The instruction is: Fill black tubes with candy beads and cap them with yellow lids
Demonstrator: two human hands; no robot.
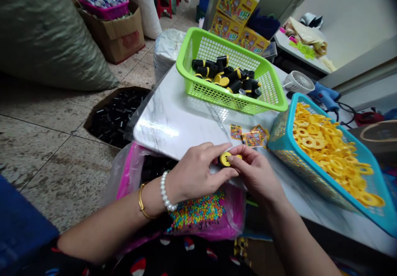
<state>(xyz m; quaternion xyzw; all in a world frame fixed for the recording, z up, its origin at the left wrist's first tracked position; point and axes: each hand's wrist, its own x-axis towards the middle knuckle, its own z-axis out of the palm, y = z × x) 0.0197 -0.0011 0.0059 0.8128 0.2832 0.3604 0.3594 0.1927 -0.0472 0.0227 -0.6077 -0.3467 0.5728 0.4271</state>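
Note:
Over the front edge of the table, my left hand [198, 166] is closed around a small black plastic tube with a round yellow end [225, 159]. Most of the tube is hidden by the fingers. Pinched in my right hand [257, 168] is a small yellow plastic piece [239, 156], only partly visible; the thumb tip touches the tube's yellow end. Below the hands sits a pink tub [238, 212] lined with clear plastic, holding colourful candy beads [198, 208] and black tubes [155, 165]. Small printed cards [252, 139] lie just beyond my right hand.
A green basket [235, 98] of black-and-yellow tubes stands at the table's back. On the right, a blue basket [281, 131] holds yellow rings [328, 152]. Behind it are a white fan [299, 82] and a blue heat gun [324, 96]. An open box of black pieces [116, 113] sits on the floor.

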